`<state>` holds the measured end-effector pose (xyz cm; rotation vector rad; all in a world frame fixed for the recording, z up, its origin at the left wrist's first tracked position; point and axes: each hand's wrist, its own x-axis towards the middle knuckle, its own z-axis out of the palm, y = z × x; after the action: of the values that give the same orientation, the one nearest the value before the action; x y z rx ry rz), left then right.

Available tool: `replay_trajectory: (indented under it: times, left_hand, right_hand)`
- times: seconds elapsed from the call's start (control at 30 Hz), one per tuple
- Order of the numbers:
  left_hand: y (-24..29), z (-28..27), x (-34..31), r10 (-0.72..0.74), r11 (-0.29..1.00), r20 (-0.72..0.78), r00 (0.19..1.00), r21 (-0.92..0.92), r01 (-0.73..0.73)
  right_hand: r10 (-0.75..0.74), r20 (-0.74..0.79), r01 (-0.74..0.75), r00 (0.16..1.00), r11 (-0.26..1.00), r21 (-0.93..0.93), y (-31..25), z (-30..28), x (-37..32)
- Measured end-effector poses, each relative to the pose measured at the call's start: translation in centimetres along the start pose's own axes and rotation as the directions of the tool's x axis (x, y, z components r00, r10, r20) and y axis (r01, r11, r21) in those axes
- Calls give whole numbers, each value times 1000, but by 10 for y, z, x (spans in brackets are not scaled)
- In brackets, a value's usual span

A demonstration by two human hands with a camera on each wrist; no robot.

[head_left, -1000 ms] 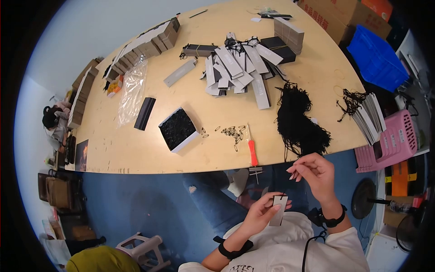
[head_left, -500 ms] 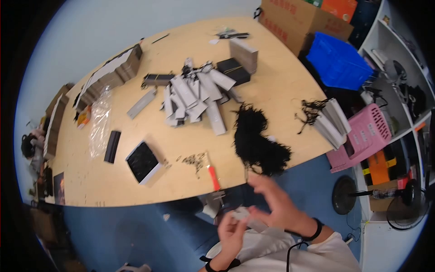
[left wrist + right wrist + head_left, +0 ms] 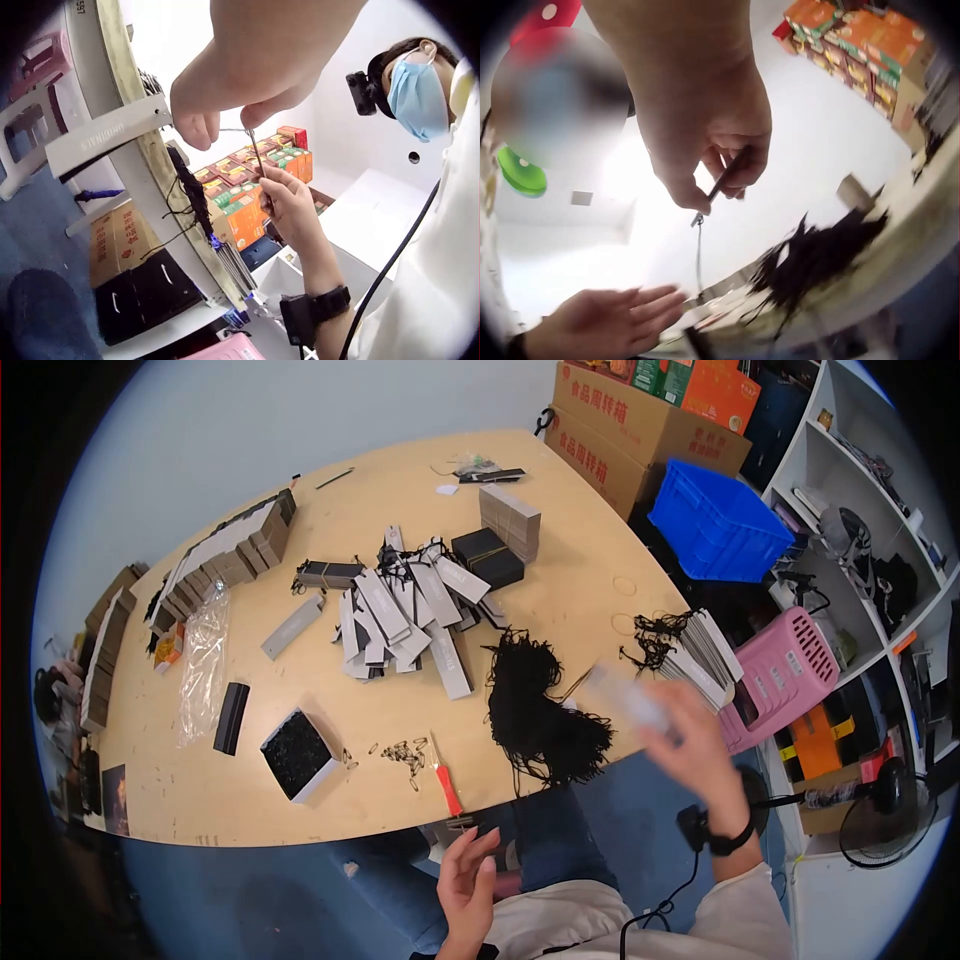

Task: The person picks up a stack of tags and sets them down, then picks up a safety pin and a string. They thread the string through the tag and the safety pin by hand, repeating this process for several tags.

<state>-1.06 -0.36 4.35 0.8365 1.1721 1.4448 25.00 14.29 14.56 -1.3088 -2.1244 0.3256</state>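
In the head view my right hand [image 3: 692, 745] is raised over the table's right front, holding a motion-blurred pale hang tag [image 3: 630, 703]. The right wrist view shows that hand's thumb and fingers pinching a thin piece [image 3: 726, 180] edge-on, a cord [image 3: 700, 259] hanging from its end. In the left wrist view, a grey tag [image 3: 105, 135] lettered ORIGINALS hangs beside the table edge, its holed end close to my left fingers. My left hand [image 3: 465, 880] has relaxed fingers and holds nothing, near the front edge. Black cords [image 3: 545, 710] lie heaped nearby.
A pile of grey tags [image 3: 405, 610] covers mid-table. Fanned tags [image 3: 705, 660] lie at the right edge by a pink basket [image 3: 790, 670]. A small black-filled box [image 3: 298, 755], loose clips [image 3: 405, 755] and a red-handled tool [image 3: 447, 790] sit in front.
The left hand held a tag and has let go. The right hand came down to it, then moved up and right carrying the tag. The head view has swung right.
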Motion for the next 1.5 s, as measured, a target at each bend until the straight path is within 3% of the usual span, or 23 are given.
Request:
replay_trajectory:
  times: [0.03, 0.07, 0.1, 0.17, 0.23, 0.3, 0.43, 0.5, 0.53, 0.6, 0.63, 0.7, 0.77, 0.8, 0.9, 0.97, 1.1, 1.17, 1.3, 1.4, 1.47, 1.5]
  left_hand:
    - [-4, -3, -1, 30, 999, -32, 999, -17, -31]
    - [-5, -6, -3, 34, 999, -35, 999, -19, -34]
    - [-5, -9, -3, 42, 999, -56, 998, 4, -42]
    - [-7, -17, 1, 61, 998, -86, 994, 22, -60]
    - [-12, -29, 4, 224, 940, -163, 961, 295, -169]
    - [-6, -31, 12, 269, 917, -212, 939, 355, -183]
    - [-9, -46, 25, 385, 811, -256, 887, 552, -193]
    - [-5, -50, 31, 460, 684, -211, 863, 704, -192]
    - [-4, -50, 34, 462, 678, -215, 861, 711, -186]
    - [-5, -50, 42, 595, 543, -149, 790, 800, -258]
    - [-5, -51, 45, 591, 537, -139, 795, 803, -259]
    - [-6, -51, 49, 588, 519, -123, 799, 816, -256]
    - [-4, -53, 50, 588, 475, -85, 804, 841, -259]
    - [-5, -54, 50, 588, 469, -88, 804, 847, -250]
    - [-5, -56, 50, 592, 438, -66, 803, 863, -252]
    - [-4, -57, 50, 590, 435, -66, 805, 866, -248]
    - [-3, -58, 49, 573, 446, -57, 818, 859, -252]
    - [-3, -58, 48, 571, 451, -56, 819, 855, -256]
    - [-4, -58, 49, 560, 455, -65, 826, 857, -242]
    - [-4, -57, 48, 559, 449, -59, 827, 860, -242]
    - [-4, -58, 48, 560, 447, -60, 826, 861, -241]
    - [-4, -58, 48, 564, 446, -59, 824, 861, -244]
  right_hand:
    - [-10, -110, 0, 994, 996, -94, 30, -5, 7]
    - [100, -122, -104, 987, 994, -30, 46, -13, 11]
    - [163, -131, -179, 978, 977, -119, 60, -19, 11]
    - [134, -171, -166, 976, 968, -188, 103, -22, -1]
    - [112, -202, -163, 973, 954, -253, 123, -21, -10]
    - [200, -177, -249, 964, 912, -326, 129, -22, -17]
    - [237, -131, -268, 963, 896, -355, 135, -14, -24]
    - [47, -281, -164, 959, 899, -407, 126, -7, -22]
    - [48, -278, -161, 959, 904, -396, 119, -4, -20]
    - [-72, -306, -56, 949, 919, -389, 82, 1, -8]
    - [-51, -267, -35, 962, 951, -306, 59, 8, -5]
    - [-159, -135, 143, 978, 982, -120, 39, 34, -8]
    - [-113, 8, 113, 994, 993, 42, 5, 63, -10]
    - [-180, 49, 176, 983, 982, 74, -7, 75, -9]
    - [-193, 173, 183, 966, 981, 69, -36, 95, -8]
    - [-136, 255, 134, 957, 991, 27, -45, 107, -10]
    - [-22, 277, 26, 961, 1000, -10, -47, 126, -11]
    - [46, 298, -71, 953, 995, 73, -43, 133, -12]
    - [67, 326, -124, 943, 980, 157, -49, 136, -9]
    - [82, 290, -136, 954, 976, 171, -52, 128, 4]
    - [-70, -88, 59, 994, 991, -124, -38, 119, 18]
    - [-67, -88, 55, 994, 990, -128, -32, 116, 22]
